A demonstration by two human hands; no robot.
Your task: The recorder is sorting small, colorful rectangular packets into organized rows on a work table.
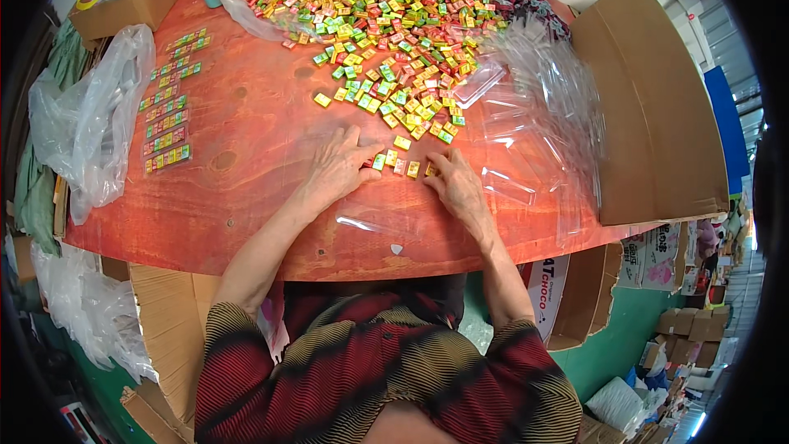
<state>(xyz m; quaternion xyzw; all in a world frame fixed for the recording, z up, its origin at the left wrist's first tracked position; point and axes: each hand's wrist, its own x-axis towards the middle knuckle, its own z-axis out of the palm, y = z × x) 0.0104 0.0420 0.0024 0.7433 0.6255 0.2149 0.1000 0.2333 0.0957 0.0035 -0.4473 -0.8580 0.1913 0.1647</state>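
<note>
A short row of tiny colourful boxes (399,167) lies on the red table in front of me, between my hands. At the row's left end my left hand (339,166) has thumb and index finger closed about a green-and-yellow box (378,162). My right hand (457,187) pinches the box at the right end, mostly hidden by the fingertips. One loose yellow box (402,142) sits just beyond the row. Farther off, a big heap of the same small boxes (386,16) in yellow, green, red and orange spreads toward me.
Several grouped rows of small boxes (167,138) lie at the table's left. Clear plastic trays (542,123) are piled at the right, beside a tall cardboard carton (649,107). A clear plastic bag (90,115) hangs over the left edge. A clear tray (370,224) lies near me.
</note>
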